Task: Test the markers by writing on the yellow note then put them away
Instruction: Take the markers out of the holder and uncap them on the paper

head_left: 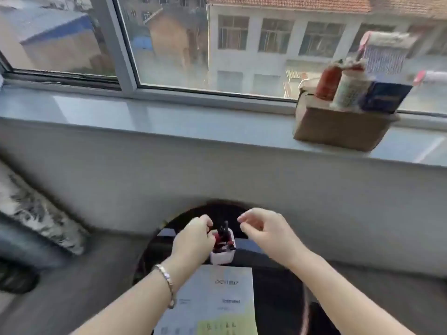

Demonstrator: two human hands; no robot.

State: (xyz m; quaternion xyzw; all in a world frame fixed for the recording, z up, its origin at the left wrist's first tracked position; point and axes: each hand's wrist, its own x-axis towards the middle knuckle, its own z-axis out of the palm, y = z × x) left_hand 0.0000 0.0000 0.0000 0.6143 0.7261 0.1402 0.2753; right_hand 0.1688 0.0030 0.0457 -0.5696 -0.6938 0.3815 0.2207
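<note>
Yellow note (227,325), marks blurred; left grip (193,240) at markers (223,232) unclear, right grip (268,230) slack.

Daylit window (217,44), grey sill (145,117), cardboard box (338,126), pale wall (217,175)

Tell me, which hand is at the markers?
The left hand, the one with the bracelet, curled against the markers in the white holder. The right hand hovers apart, holding nothing.

Lower centre: note (227,325) pale yellow w/ dark marks; sheet (212,293) grey-white. Just above, markers (223,234) black & red, holder (222,256) white, table (273,281) black. Right: box (338,126) brown (bottle (327,82) in it red). Left edge: cushion (36,211) blk/white, mottled.
</note>
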